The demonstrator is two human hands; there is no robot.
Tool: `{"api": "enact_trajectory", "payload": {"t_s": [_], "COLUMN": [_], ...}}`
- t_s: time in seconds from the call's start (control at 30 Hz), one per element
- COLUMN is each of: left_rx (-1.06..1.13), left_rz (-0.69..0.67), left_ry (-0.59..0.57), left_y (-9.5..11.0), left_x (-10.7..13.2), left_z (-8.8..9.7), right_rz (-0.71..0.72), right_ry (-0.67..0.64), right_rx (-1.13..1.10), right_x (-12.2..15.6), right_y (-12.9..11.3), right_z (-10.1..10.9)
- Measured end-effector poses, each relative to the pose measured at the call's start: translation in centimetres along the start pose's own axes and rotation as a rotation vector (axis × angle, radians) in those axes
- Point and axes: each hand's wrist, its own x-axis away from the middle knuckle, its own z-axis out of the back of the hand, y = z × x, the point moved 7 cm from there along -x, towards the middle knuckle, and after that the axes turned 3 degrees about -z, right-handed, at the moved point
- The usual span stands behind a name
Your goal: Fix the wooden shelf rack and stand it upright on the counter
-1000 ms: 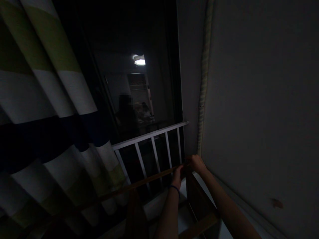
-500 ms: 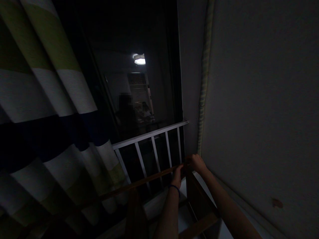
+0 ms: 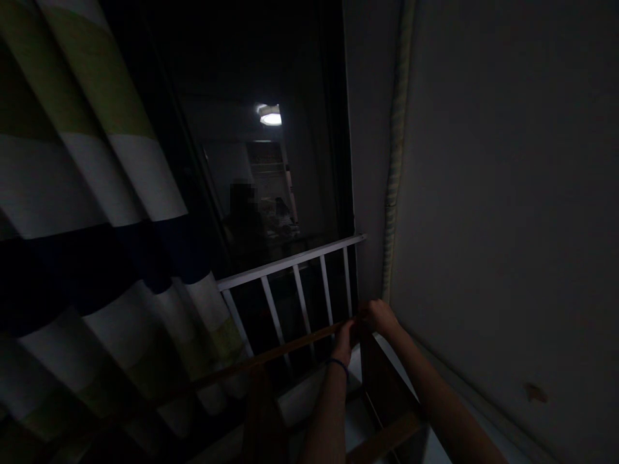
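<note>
In dim light, a brown wooden rail (image 3: 300,341) runs from the lower left up to a corner post near the wall. My left hand (image 3: 343,343), with a dark band at the wrist, is closed around the rail close to its right end. Just right of it, my right hand (image 3: 380,316) is curled in a pinch at the corner where rail and wooden side panel (image 3: 387,374) meet. Its fingertips are in shadow, so whatever they pinch is too dark to make out. Both hands nearly touch each other.
Behind the rail stands a white metal guard (image 3: 294,261) before a dark window (image 3: 309,174) reflecting a lamp and a person. A striped curtain (image 3: 135,180) hangs at left. A wrapped pipe (image 3: 394,167) runs down beside the wall (image 3: 503,193). A wooden crossbar (image 3: 391,438) lies below my arms.
</note>
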Motion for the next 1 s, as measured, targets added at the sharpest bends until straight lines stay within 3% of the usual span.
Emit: {"api": "enact_trajectory", "payload": {"t_s": [0.47,0.8,1.0], "left_rx": [0.016,0.035,0.040], "left_rz": [0.000,0.011,0.007], "left_ry": [0.041,0.016,-0.053], "left_y": [-0.3,-1.1,-0.3], "left_x": [-0.7,-1.6,-0.6], "left_z": [0.4,1.0,0.0], "right_rz": [-0.012,-0.015,-0.040], "right_ry": [-0.037,-0.042,-0.068], "right_rx": [-0.002,-0.033,-0.044], "right_x": [-0.5,-0.3,-0.2], "right_y": [0.2,0.2,0.7], "right_z": [-0.8,-0.7,-1.1]}}
